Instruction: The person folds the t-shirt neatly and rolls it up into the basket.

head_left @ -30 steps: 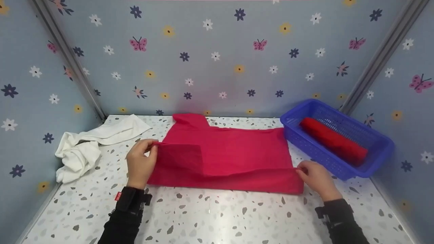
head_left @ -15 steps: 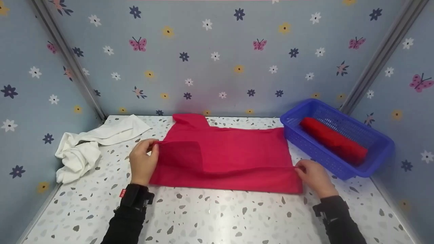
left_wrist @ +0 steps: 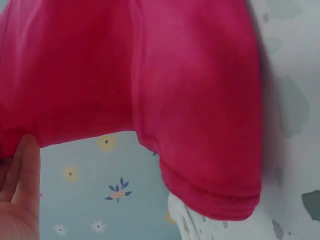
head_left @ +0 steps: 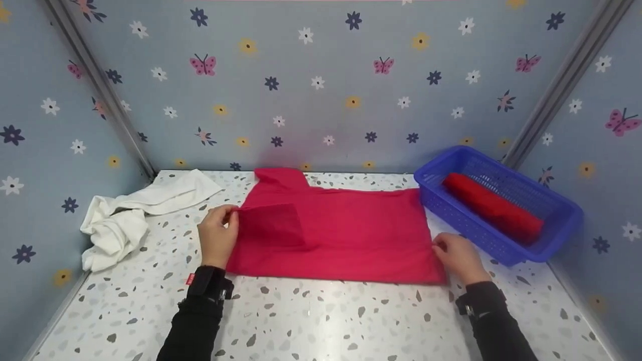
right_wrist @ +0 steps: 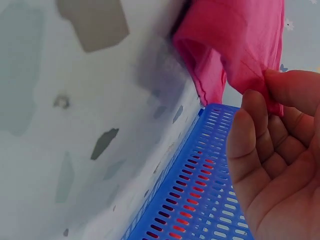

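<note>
A pinkish-red T-shirt [head_left: 361, 220] lies spread across the table, with its near strip folded back over it. My left hand [head_left: 217, 238] pinches the raised left corner of that fold, and the lifted flap shows darker. At the other end, my right hand [head_left: 459, 258] pinches the fold's right corner between thumb and fingers. In the right wrist view the cloth [right_wrist: 240, 45] curls over in a loop by the fingertips. A hemmed end of the shirt [left_wrist: 215, 150] hangs near the left hand [left_wrist: 22, 195] in the left wrist view.
A blue perforated basket [head_left: 436, 203] stands at the right, close to the right hand, with a rolled red cloth [head_left: 494, 208] in it. A crumpled white cloth [head_left: 118, 233] lies at the left. Flower-patterned walls [head_left: 321, 60] enclose the speckled table [head_left: 311, 321].
Both hands have moved slightly inward and away from me, carrying the folded edge further over the shirt. The right part of the fold now lies flatter, while the left flap stays raised.
</note>
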A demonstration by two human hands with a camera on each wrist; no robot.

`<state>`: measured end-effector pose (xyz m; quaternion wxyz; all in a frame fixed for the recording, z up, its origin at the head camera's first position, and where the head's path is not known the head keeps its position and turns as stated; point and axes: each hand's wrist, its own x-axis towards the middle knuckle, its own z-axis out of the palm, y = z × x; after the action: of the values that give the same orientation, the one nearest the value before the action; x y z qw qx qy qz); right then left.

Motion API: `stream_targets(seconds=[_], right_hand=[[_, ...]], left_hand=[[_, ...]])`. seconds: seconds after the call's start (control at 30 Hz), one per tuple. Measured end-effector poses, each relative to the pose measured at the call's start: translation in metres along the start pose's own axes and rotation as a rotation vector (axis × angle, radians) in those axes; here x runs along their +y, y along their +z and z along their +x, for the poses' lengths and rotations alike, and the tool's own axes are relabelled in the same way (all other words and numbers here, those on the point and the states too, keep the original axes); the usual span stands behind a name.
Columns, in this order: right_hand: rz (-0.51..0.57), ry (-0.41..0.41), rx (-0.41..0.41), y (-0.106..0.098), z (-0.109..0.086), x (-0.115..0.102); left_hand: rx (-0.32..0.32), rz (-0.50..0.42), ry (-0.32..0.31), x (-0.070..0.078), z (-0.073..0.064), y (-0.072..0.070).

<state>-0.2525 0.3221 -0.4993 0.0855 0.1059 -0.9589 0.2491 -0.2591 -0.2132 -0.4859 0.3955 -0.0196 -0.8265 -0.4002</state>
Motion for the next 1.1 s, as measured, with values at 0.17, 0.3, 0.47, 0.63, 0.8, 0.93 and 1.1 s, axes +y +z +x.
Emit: stream_targets(seconds=[0.17,0.3,0.47,0.63,0.8,0.93,1.1], right_hand=[[0.003,0.027,-0.026,0.003,0.004,0.0],[0.004,0.038,-0.041,0.004,0.006,-0.001],[0.015,0.048,-0.049,0.004,0.007,-0.001],[0.037,0.061,-0.081,0.003,0.005,0.001],[0.034,0.059,-0.104,0.002,0.002,0.001],[0.024,0.056,-0.112,0.0,0.0,-0.001],[-0.004,0.028,-0.119,-0.002,-0.003,-0.005]], left_hand=[[-0.01,0.007,0.015,-0.006,0.0,0.005],[-0.018,0.017,0.017,-0.01,0.001,0.008],[-0.048,0.018,-0.019,-0.013,0.001,0.011],[-0.134,0.021,-0.115,-0.015,0.0,0.01],[-0.205,0.019,-0.197,-0.02,-0.004,0.004],[-0.237,0.023,-0.212,-0.021,-0.006,-0.002],[-0.285,0.053,-0.223,-0.024,-0.011,-0.011]])
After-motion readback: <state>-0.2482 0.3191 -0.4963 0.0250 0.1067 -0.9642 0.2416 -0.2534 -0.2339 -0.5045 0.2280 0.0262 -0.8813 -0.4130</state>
